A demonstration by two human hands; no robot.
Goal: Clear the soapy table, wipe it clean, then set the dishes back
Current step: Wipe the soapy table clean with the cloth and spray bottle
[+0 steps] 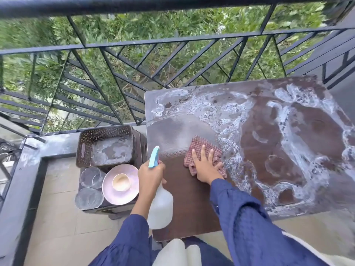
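Note:
The dark brown table [188, 204] fills the right half of the view, with white soap foam [288, 120] spread over its middle and right; the near-left part is wiped bare. My right hand [204, 167] presses flat, fingers straight, on a red checked cloth [203, 148] at the foam's left edge. My left hand [150, 176] grips the neck of a white spray bottle [160, 208] with a light blue nozzle, held over the table's left edge. A pink plate [120, 196] carrying a small cream cup [120, 181] rests on a low stand left of the table.
A brown perforated basket [104, 145] and clear glass plates [88, 197] sit on the same dark stand. A black metal railing [134, 60] runs behind, with greenery below. The balcony ledge [23, 173] borders the tiled floor on the left.

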